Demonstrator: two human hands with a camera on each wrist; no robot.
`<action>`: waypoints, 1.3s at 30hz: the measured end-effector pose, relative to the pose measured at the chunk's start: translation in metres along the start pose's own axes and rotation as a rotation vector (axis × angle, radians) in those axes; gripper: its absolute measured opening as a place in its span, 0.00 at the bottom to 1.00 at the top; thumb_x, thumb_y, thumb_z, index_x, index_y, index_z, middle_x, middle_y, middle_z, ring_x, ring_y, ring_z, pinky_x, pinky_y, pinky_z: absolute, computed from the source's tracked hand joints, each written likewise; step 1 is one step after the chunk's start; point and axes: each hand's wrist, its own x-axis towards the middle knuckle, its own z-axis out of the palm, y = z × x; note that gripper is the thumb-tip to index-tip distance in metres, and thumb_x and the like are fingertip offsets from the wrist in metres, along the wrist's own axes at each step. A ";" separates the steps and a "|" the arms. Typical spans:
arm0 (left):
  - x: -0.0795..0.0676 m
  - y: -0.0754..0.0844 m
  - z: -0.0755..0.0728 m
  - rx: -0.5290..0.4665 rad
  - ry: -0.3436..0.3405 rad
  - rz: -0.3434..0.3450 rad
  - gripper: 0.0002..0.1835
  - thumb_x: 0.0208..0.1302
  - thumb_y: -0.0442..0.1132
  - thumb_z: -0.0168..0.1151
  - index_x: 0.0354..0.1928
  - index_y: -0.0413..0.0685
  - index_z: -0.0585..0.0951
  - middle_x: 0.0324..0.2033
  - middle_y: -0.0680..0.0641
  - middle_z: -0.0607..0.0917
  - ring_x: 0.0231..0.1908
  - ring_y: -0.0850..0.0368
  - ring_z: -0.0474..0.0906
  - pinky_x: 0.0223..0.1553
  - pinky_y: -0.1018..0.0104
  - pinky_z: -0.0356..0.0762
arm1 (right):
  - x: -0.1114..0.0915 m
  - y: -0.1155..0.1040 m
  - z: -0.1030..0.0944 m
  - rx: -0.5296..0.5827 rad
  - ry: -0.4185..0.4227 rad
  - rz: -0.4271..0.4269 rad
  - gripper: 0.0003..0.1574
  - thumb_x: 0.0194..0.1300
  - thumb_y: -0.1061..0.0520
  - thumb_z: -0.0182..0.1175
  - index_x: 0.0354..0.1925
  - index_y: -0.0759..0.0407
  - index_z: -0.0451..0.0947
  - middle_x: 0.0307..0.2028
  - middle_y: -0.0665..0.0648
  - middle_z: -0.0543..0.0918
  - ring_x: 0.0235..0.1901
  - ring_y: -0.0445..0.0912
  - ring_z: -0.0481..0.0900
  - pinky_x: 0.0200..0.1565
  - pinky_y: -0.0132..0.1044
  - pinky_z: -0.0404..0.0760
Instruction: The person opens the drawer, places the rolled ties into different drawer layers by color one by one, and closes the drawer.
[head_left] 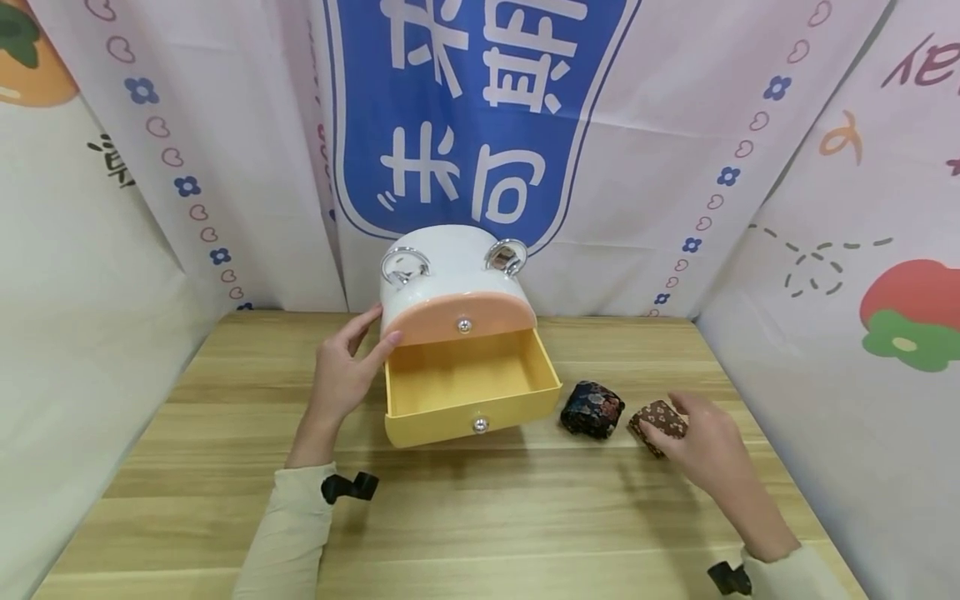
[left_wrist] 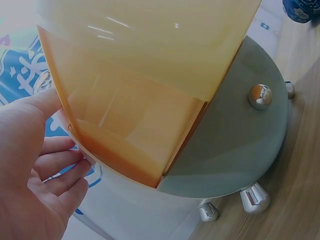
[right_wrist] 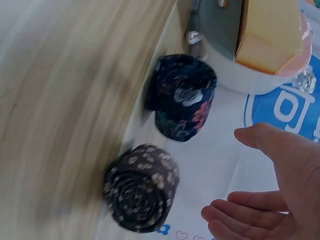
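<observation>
The brown roll (head_left: 660,414) lay on the bench (head_left: 450,517) near a dark roll (head_left: 592,410); the right hand (head_left: 708,437) hovered beside it, thumb and fingers apart, while the left hand (head_left: 343,375) gripped the white cabinet (head_left: 457,267) by its side. Printed cloth (head_left: 645,192) hung behind. Only the right wrist view showed the brown roll's spiral end (right_wrist: 137,200).

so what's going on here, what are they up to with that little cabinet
A person rests their left hand against the side of the white cabinet, whose yellow drawer is pulled out. Their right hand hovers by the brown floral roll, thumb and fingers apart, not gripping it. A dark floral roll lies on the table between that roll and the drawer.
</observation>
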 end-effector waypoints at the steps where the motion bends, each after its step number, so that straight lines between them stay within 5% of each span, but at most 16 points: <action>1: 0.000 0.000 0.000 0.000 -0.001 0.000 0.33 0.71 0.51 0.71 0.73 0.46 0.77 0.74 0.45 0.76 0.77 0.45 0.69 0.80 0.47 0.66 | 0.000 0.004 0.001 -0.003 -0.009 0.007 0.45 0.65 0.44 0.75 0.64 0.77 0.74 0.59 0.79 0.81 0.57 0.76 0.80 0.57 0.70 0.84; 15: -0.001 0.002 0.000 0.000 0.000 -0.012 0.33 0.71 0.52 0.71 0.73 0.46 0.77 0.74 0.45 0.76 0.77 0.46 0.69 0.79 0.48 0.67 | 0.001 0.042 0.018 -0.036 -0.104 0.063 0.61 0.60 0.34 0.75 0.66 0.84 0.68 0.60 0.87 0.76 0.58 0.82 0.76 0.60 0.75 0.79; 24: -0.001 0.000 0.001 -0.001 -0.003 -0.015 0.33 0.71 0.51 0.71 0.73 0.46 0.76 0.74 0.45 0.76 0.77 0.45 0.69 0.80 0.48 0.67 | 0.003 0.048 0.032 -0.004 -0.116 0.047 0.54 0.57 0.37 0.79 0.57 0.82 0.74 0.46 0.80 0.84 0.44 0.70 0.85 0.47 0.67 0.89; 39: 0.000 0.002 0.001 0.000 0.004 -0.006 0.33 0.71 0.50 0.71 0.73 0.46 0.76 0.74 0.46 0.77 0.76 0.47 0.70 0.79 0.50 0.67 | 0.007 0.055 0.046 -0.014 -0.129 0.058 0.52 0.57 0.40 0.78 0.56 0.84 0.73 0.46 0.82 0.83 0.44 0.72 0.85 0.48 0.68 0.88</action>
